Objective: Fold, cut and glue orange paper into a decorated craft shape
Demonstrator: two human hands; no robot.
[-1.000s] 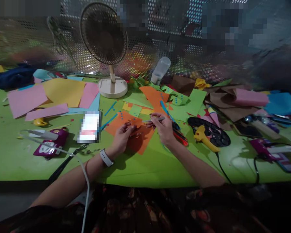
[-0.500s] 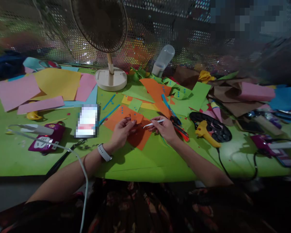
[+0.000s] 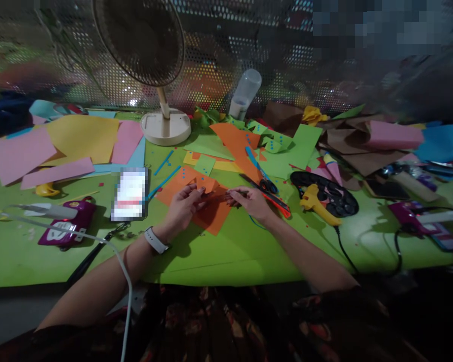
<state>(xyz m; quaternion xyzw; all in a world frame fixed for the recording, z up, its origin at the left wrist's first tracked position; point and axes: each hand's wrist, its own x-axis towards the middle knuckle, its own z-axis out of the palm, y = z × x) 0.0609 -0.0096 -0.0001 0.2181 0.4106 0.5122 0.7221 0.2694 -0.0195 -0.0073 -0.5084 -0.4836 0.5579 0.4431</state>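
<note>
My left hand point(image 3: 184, 207) pinches a small folded orange paper piece point(image 3: 207, 184) between thumb and fingers, above a larger orange paper sheet point(image 3: 213, 223). My right hand point(image 3: 252, 203) has its fingers closed on thin tweezers point(image 3: 242, 193), which point left toward the folded piece. They look dark now and their tips are hard to make out. Just beyond the right hand lie scissors point(image 3: 267, 183) and a red and black cutter point(image 3: 278, 202). Small blue dots mark the orange paper, and blue paper strips point(image 3: 166, 182) rest left of it.
A phone point(image 3: 131, 193) and a purple power strip point(image 3: 70, 221) lie at left, a white cable crossing over my left forearm. At right, a yellow glue gun point(image 3: 319, 205) rests on a black tray point(image 3: 349, 193). Behind stand a fan point(image 3: 166, 128) and a bottle point(image 3: 245, 93), among coloured papers.
My right hand has turned slightly and brought the tweezers closer to my left hand. The tweezers looked white before and appear dark now. The whole view has shifted a little.
</note>
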